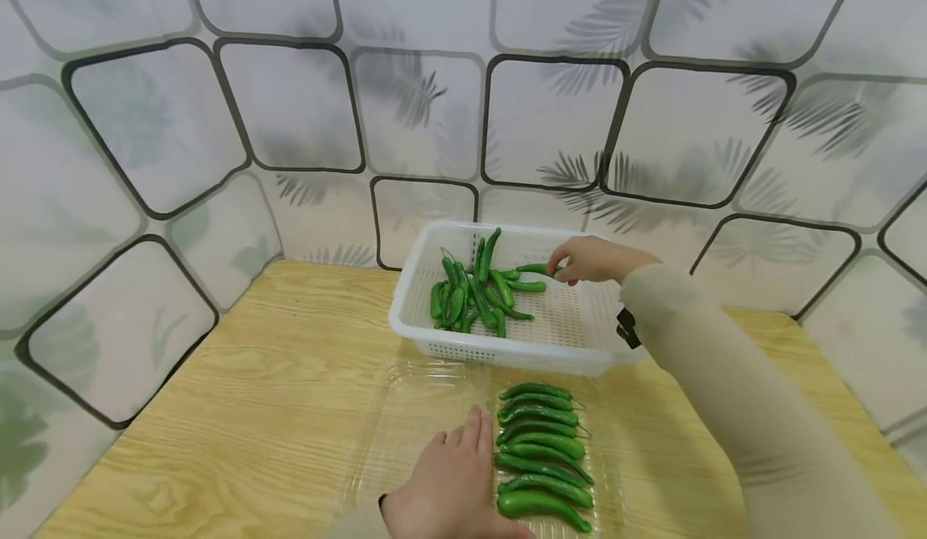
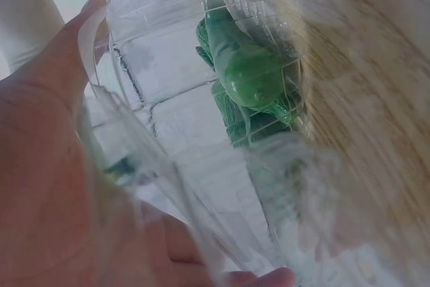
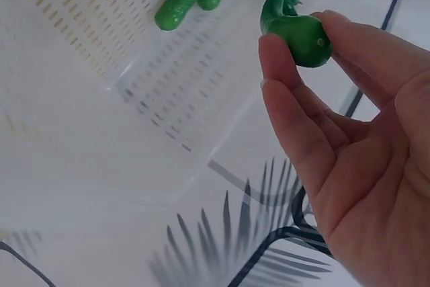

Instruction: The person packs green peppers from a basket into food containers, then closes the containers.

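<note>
Right hand (image 1: 590, 259): over the basket, thumb and fingertips pinching one green pepper.
Held pepper (image 3: 299, 38): between the right thumb and fingers, its blunt rounded end facing the palm side.
White basket (image 1: 500, 352): under the right hand and ahead of the left, with slotted walls and floor.
Loose peppers (image 1: 463, 294): a jumbled heap in the basket, to the left of the right hand.
Left hand (image 1: 452, 475): fingers straight and close together, thumb spread wide, touching the plastic box.
Plastic box (image 1: 405, 410): clear, under and around the left hand, nearer the person than the basket.
Row of peppers (image 1: 543, 446): side by side in the box, just right of the left hand.
Table (image 1: 217, 378): wood-grained, beneath both hands.
Wall (image 1: 420, 113): beyond the right hand, patterned with dark-outlined squares and leaves.
</note>
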`<state>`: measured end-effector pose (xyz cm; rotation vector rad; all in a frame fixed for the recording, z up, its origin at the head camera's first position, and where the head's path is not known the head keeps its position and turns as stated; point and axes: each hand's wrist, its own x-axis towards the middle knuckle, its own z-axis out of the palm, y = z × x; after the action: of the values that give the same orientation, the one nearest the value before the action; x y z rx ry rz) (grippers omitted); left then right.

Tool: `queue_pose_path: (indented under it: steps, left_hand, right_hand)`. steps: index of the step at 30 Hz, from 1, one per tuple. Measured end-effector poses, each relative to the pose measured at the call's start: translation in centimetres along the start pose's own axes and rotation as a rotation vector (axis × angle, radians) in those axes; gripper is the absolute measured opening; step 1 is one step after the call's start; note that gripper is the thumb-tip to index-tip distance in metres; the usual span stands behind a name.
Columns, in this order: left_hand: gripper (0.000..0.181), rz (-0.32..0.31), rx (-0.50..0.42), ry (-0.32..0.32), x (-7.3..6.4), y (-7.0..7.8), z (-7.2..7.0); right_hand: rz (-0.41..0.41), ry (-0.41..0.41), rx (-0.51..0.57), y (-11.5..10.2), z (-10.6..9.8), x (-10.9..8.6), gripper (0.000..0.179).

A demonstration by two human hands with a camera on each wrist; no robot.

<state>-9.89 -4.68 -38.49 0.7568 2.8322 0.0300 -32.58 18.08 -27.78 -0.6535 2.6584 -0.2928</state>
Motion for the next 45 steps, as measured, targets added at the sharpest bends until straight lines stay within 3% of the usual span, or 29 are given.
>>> queue_pose_path:
  steps: [5,11,17,30,45]
  left_hand:
    - [0.128,-0.006,0.02,0.017,-0.1,0.0,0.0]
    - [0.13,-0.017,0.002,0.004,-0.1,-0.1,0.0]
    - [0.13,-0.025,-0.023,0.008,-0.2,0.0,0.1]
    - [0.129,-0.03,-0.05,0.014,-0.2,0.1,0.1]
    - [0.131,-0.013,-0.033,0.042,-0.1,0.4,-0.4]
  right_hand:
    - [-0.055,0.018,0.014,-0.4,0.3,-1.8,0.024]
    - [-0.119,0.027,-0.001,-0.3,1.8,-3.4,0.023]
    - [-0.169,0.045,0.049,-0.2,3.3,-4.9,0.021]
    - [-0.173,0.076,0.132,0.4,5.6,-6.8,0.022]
    - [-0.189,0.17,0.09,0.7,6.9,-8.8,0.023]
